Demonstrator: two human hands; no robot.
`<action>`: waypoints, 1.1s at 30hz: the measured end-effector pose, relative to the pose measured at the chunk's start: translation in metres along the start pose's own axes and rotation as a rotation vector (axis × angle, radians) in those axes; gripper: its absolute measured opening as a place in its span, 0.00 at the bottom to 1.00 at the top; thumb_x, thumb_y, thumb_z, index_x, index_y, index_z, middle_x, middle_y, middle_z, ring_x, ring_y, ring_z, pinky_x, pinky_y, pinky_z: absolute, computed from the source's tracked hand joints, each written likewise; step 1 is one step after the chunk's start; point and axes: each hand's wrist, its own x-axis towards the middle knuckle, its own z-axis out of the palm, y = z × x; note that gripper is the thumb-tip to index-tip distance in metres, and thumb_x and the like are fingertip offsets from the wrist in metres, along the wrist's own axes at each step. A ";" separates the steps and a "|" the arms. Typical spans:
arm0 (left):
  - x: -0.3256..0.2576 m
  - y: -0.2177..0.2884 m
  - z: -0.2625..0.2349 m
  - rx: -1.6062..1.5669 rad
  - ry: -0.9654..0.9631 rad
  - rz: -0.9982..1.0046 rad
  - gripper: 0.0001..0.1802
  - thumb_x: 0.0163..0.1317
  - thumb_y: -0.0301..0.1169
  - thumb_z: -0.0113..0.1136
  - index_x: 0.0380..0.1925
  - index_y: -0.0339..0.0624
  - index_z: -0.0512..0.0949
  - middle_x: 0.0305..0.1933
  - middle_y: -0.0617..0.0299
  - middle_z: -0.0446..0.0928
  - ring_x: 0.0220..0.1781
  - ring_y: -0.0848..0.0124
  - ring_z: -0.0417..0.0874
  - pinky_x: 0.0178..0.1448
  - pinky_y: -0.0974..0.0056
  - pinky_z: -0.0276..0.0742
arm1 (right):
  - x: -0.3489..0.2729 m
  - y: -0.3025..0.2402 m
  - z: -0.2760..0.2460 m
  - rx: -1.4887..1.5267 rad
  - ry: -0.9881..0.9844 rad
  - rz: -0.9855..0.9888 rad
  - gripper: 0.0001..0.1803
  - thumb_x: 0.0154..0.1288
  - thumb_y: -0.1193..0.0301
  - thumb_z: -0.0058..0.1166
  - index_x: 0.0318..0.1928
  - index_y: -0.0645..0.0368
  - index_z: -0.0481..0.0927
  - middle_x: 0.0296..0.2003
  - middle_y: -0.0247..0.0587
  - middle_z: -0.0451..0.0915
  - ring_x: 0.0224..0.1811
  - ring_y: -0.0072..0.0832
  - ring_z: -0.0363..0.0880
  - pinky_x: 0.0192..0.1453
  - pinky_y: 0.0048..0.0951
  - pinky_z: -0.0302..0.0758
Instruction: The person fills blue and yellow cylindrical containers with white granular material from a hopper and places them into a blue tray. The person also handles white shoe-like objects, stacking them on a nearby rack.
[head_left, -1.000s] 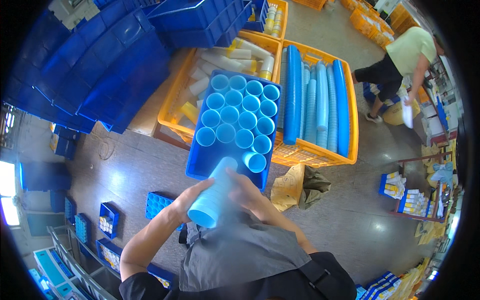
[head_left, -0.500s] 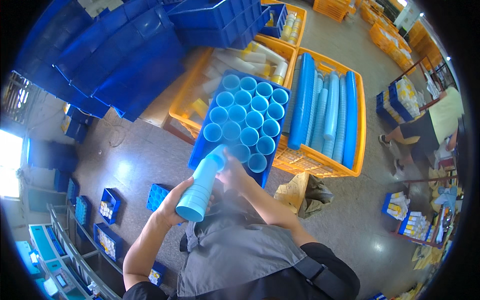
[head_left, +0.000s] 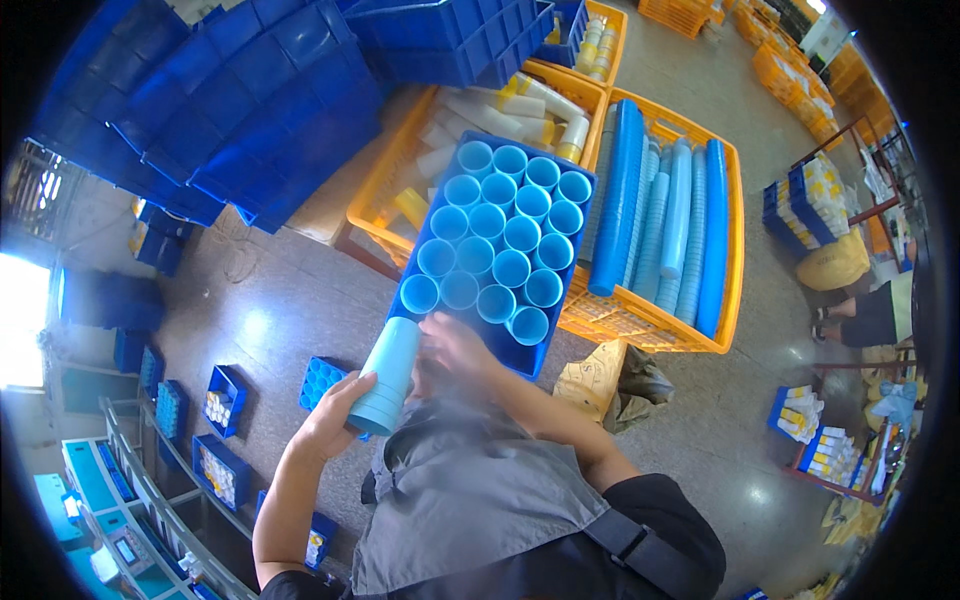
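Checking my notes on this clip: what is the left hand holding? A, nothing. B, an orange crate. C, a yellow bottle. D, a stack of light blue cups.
D: the left hand grips a stack of light blue cups beside the blue tray of cups.

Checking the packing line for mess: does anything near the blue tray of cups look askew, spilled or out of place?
The blue tray sits tilted, propped across the orange crates rather than flat. A crumpled brown bag lies on the floor beside them. The light blue cups stand upright in rows; nothing looks spilled.
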 end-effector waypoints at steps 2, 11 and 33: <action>0.003 0.002 -0.007 0.224 -0.020 0.098 0.47 0.68 0.56 0.58 0.72 0.29 0.59 0.62 0.40 0.74 0.63 0.54 0.78 0.64 0.52 0.76 | -0.032 0.003 0.000 -1.106 0.035 -0.668 0.39 0.73 0.65 0.54 0.78 0.58 0.51 0.71 0.54 0.64 0.72 0.40 0.66 0.69 0.51 0.66; 0.043 0.001 0.020 0.783 0.182 0.704 0.26 0.48 0.17 0.63 0.51 0.41 0.85 0.45 0.52 0.82 0.47 0.63 0.84 0.51 0.63 0.78 | -0.086 0.021 0.004 -1.559 0.272 -1.121 0.42 0.50 0.69 0.69 0.67 0.63 0.70 0.60 0.49 0.76 0.62 0.45 0.76 0.61 0.44 0.71; 0.046 0.004 0.006 0.907 0.563 1.002 0.13 0.48 0.16 0.58 0.35 0.38 0.81 0.32 0.46 0.83 0.33 0.50 0.85 0.39 0.56 0.79 | -0.112 0.013 -0.080 -1.056 0.702 -0.915 0.46 0.52 0.74 0.74 0.70 0.63 0.63 0.63 0.55 0.70 0.61 0.53 0.74 0.65 0.47 0.73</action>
